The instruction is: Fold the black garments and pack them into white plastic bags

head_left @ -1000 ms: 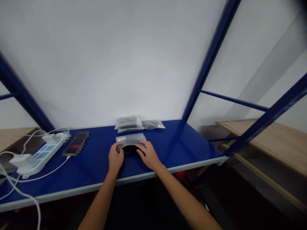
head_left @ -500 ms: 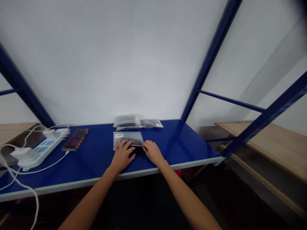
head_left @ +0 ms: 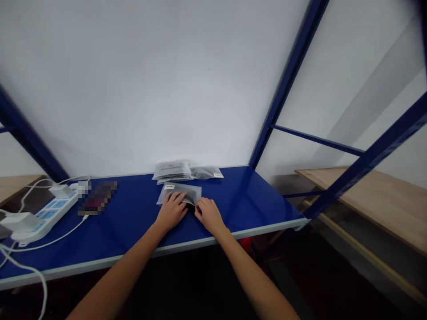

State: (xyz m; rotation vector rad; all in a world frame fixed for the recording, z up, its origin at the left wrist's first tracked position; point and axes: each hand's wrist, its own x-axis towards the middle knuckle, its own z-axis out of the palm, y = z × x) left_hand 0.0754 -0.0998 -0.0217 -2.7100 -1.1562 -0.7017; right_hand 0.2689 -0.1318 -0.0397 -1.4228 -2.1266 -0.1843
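A frosted plastic bag (head_left: 183,191) with a small white label at its upper left lies on the blue tabletop, something dark inside it. My left hand (head_left: 171,211) rests on the bag's near left part, fingers spread over the plastic. At the near right corner, my right hand (head_left: 207,214) has its fingers curled in and pinches the bag's edge. A little black shows between the two hands at the bag's near edge; its shape is mostly hidden.
Behind stand a stack of frosted bags (head_left: 171,170) and another filled bag (head_left: 207,172) against the wall. To the left are a phone (head_left: 98,198) on a cable and a white power strip (head_left: 53,211) with plugged chargers. A blue post (head_left: 283,89) rises at the right.
The bag has turned slightly and its near right edge is raised. Less of the black item shows between my hands. My right hand's fingers have curled in more.
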